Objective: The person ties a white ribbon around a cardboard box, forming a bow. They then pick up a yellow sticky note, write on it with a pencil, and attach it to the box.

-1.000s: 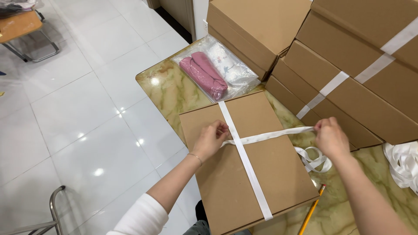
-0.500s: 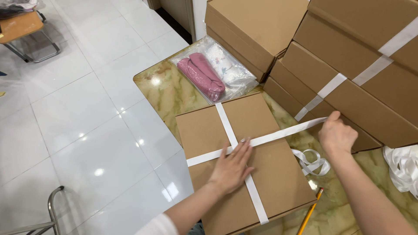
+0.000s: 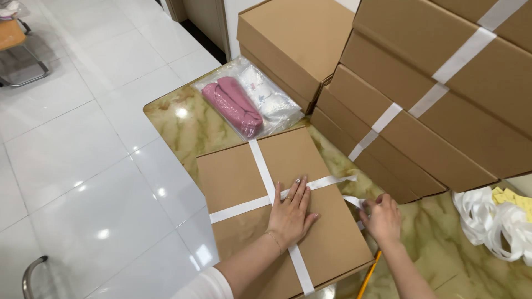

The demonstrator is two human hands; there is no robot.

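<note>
Now, scene: a person wraps white tape around a flat brown box (image 3: 277, 210) on a marbled table (image 3: 183, 122).
Box place: it lies at the table's near-left corner, its left part hanging out past the edge over the tiled floor (image 3: 83, 166).
Tape: one strip (image 3: 266, 171) runs the length of the lid, and a cross strip (image 3: 321, 182) lies over it at the middle.
Left hand (image 3: 291, 213): flat, fingers spread wide, palm pressing the tape crossing down; it grips nothing.
Right hand (image 3: 381, 217): at the box's right edge, fingers pinched narrow on the loose tape end (image 3: 352, 200).
Risk, overhang: the box juts past the table edge, so a hard press on its left part could tip it to the floor.
Risk, tape: if the palm lifts while the right hand pulls, the cross strip may slide off centre or wrinkle.
Risk, end: the tape end looks slack; it may fold and stick to itself.
Nearby: a clear bag of pink and white cloth (image 3: 244, 102) lies just beyond the box.
Stack: taped brown cartons (image 3: 443, 94) crowd the right side, leaving the right hand little room.
Also: a yellow pencil (image 3: 368, 274) lies at the box's near-right corner, and a white tape heap (image 3: 493, 216) sits at the table's right.
</note>
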